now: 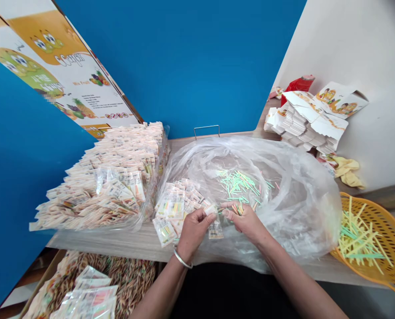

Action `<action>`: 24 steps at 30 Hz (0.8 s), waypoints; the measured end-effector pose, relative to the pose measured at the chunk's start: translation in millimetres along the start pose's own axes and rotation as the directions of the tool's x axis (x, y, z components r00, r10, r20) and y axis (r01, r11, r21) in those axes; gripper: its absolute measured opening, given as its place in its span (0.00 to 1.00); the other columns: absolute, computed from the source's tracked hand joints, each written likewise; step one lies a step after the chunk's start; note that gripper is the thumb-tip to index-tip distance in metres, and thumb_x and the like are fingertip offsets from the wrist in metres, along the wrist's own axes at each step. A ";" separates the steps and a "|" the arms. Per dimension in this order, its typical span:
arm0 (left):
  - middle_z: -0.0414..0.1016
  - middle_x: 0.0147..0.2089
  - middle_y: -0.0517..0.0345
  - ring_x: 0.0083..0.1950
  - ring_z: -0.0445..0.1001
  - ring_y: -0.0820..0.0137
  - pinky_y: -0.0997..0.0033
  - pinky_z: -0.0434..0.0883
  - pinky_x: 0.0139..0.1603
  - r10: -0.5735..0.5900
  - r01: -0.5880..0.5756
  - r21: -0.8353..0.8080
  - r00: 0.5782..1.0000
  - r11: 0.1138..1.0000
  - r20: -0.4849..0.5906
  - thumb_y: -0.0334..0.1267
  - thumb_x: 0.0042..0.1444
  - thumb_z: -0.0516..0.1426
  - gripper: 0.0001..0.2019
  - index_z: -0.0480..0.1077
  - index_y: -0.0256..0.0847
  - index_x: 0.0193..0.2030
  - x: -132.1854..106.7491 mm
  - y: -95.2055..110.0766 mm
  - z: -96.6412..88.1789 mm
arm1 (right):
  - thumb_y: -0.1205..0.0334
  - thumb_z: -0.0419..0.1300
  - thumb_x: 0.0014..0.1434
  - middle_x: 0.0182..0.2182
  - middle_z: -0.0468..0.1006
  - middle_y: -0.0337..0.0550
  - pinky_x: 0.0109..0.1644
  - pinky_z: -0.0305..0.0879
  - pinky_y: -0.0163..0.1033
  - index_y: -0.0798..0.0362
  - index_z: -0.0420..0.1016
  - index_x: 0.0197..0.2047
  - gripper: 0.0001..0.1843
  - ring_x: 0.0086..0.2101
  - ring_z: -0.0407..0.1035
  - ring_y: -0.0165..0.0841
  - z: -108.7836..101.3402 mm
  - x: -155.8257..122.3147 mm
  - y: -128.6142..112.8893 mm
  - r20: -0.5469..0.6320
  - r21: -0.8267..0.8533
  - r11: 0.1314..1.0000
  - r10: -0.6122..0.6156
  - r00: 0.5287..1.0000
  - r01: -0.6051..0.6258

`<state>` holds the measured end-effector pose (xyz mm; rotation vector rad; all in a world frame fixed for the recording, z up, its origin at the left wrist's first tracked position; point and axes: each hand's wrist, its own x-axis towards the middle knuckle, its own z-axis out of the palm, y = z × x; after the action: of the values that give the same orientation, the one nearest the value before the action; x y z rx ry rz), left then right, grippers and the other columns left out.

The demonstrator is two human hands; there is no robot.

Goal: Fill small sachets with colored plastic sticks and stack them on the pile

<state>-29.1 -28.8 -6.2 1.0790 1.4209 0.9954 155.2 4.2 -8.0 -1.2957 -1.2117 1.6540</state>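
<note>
My left hand (195, 228), with a bangle at the wrist, pinches a small printed clear packet (215, 229) between thumb and finger. Close on its right, my right hand (245, 221) is closed round several short coloured sticks (238, 209), their ends showing past the fingers. Just beyond both hands, a heap of green sticks (239, 184) with a few pink and orange ones lies on a crumpled clear plastic bag (293, 212). Left of my left hand lies a pile of filled packets (172, 204), with coloured sticks visible inside some.
A large stack of packets (118, 155) in clear plastic stands at left. Below the table edge, a box (51, 270) holds more packets. On the right are a yellow basket (393, 239) of long sticks, folded cartons (303, 119) and a yellow cloth (348, 170). A blue panel (180, 57) rises behind.
</note>
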 end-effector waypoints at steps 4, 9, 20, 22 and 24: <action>0.73 0.28 0.62 0.32 0.67 0.73 0.74 0.65 0.35 -0.022 0.026 -0.078 0.998 0.997 0.051 0.47 0.53 0.63 0.13 0.77 0.37 0.33 -0.1 -1.0 0.1 | 0.44 0.64 0.54 0.14 0.55 0.27 0.18 0.47 0.33 0.54 0.76 0.44 0.23 0.15 0.46 0.24 -1.4 -3.3 5.7 0.073 0.137 0.989 0.040 0.997 -0.050; 0.78 0.34 0.60 0.37 0.72 0.72 0.71 0.70 0.44 -0.064 -0.002 -0.474 0.990 0.881 -0.124 0.46 0.51 0.65 0.12 0.77 0.39 0.36 4.2 -6.0 11.0 | 0.41 0.65 0.53 0.13 0.48 0.23 0.18 0.43 0.31 0.51 0.70 0.39 0.23 0.16 0.39 0.22 22.9 -22.9 25.7 0.186 0.417 0.888 0.127 0.974 -0.195; 0.78 0.47 0.51 0.46 0.76 0.63 0.66 0.72 0.46 -0.003 0.075 -0.254 0.962 0.964 0.271 0.49 0.56 0.61 0.25 0.68 0.42 0.59 -7.2 11.9 -15.1 | 0.63 0.60 0.53 0.18 0.66 0.33 0.26 0.46 0.34 0.52 0.66 0.22 0.10 0.21 0.55 0.26 -23.3 -1.4 -38.4 0.267 -0.404 0.877 -0.159 0.950 0.261; 0.79 0.41 0.54 0.43 0.76 0.64 0.67 0.71 0.45 0.027 -0.025 -0.011 0.947 1.000 0.321 0.46 0.53 0.63 0.24 0.70 0.42 0.56 -6.8 17.9 -16.4 | 0.68 0.60 0.49 0.19 0.69 0.35 0.27 0.45 0.35 0.52 0.68 0.21 0.08 0.21 0.57 0.26 -27.3 -3.3 -57.6 0.358 -0.565 0.735 -0.190 0.914 0.374; 0.78 0.34 0.58 0.38 0.75 0.66 0.70 0.69 0.42 0.095 -0.155 0.190 0.952 0.969 0.291 0.45 0.55 0.62 0.14 0.76 0.42 0.45 -6.0 19.9 -11.5 | 0.71 0.62 0.45 0.18 0.71 0.36 0.28 0.43 0.36 0.51 0.71 0.21 0.07 0.21 0.58 0.27 -22.7 -5.9 -68.9 0.401 -0.652 0.625 -0.197 0.895 0.429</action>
<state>-38.2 -29.9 15.7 1.4235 1.2555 0.7541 177.3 26.2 57.8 -1.1659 -2.3127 1.1296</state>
